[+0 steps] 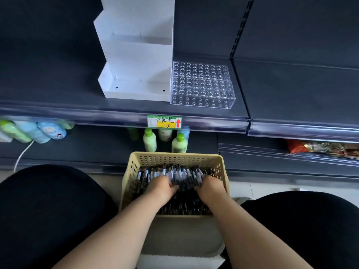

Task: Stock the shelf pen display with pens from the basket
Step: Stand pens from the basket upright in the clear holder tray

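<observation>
the pens [182, 175] lie heaped in the cream basket [174, 155] at six o'clock, between the person's knees. the left hand [162, 188] and right hand [210, 188] both curl their fingers round one bundle of pens. at twelve o'clock the clear holed pen display [202, 85] stands on the dark shelf [58, 84], touching a white stepped stand [136, 55] at its nine o'clock. green-capped bottles [149, 140] stand on the shelf below.
</observation>
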Action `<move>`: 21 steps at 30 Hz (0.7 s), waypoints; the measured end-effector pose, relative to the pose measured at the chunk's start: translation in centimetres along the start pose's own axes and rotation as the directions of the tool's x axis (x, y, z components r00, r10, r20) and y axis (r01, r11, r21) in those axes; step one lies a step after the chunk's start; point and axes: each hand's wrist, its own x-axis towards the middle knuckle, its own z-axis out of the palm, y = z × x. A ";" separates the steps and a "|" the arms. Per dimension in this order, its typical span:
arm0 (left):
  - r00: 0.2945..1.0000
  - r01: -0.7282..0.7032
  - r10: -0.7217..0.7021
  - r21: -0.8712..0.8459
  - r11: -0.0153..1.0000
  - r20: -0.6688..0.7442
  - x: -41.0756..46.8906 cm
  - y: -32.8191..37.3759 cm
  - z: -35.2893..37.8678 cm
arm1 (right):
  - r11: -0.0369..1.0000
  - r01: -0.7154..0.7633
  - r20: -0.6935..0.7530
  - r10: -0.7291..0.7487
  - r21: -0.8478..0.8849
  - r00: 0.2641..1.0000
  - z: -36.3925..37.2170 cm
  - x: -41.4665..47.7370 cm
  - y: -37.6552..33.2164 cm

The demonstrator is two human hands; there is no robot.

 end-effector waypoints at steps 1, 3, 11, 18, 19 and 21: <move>0.999 0.028 -0.028 0.009 1.000 0.025 0.3 0.1 0.4 | 1.000 0.003 0.013 -0.003 -0.028 1.000 -0.1 0.2 -0.1; 0.996 0.055 -0.057 0.034 0.998 0.062 0.8 0.4 0.7 | 1.000 0.004 0.047 -0.003 -0.019 0.999 -0.3 0.8 -0.1; 0.989 0.077 -0.074 -0.017 0.997 0.131 -0.8 -0.1 -1.3 | 0.988 0.024 0.124 -0.043 0.150 0.991 -2.3 -0.9 0.4; 0.988 -0.140 0.120 -0.250 0.958 -0.092 -4.9 0.5 -2.8 | 0.901 0.249 -0.039 -0.251 0.357 0.967 -4.1 -4.8 -0.3; 0.983 -0.168 0.137 -0.304 0.938 -0.122 -5.4 0.7 -3.0 | 0.888 0.301 -0.095 -0.286 0.348 0.954 -4.4 -5.5 -0.6; 0.969 -0.228 0.168 -0.384 0.895 -0.184 -6.4 1.3 -3.7 | 0.874 0.375 -0.199 -0.326 0.309 0.924 -5.3 -6.6 -1.1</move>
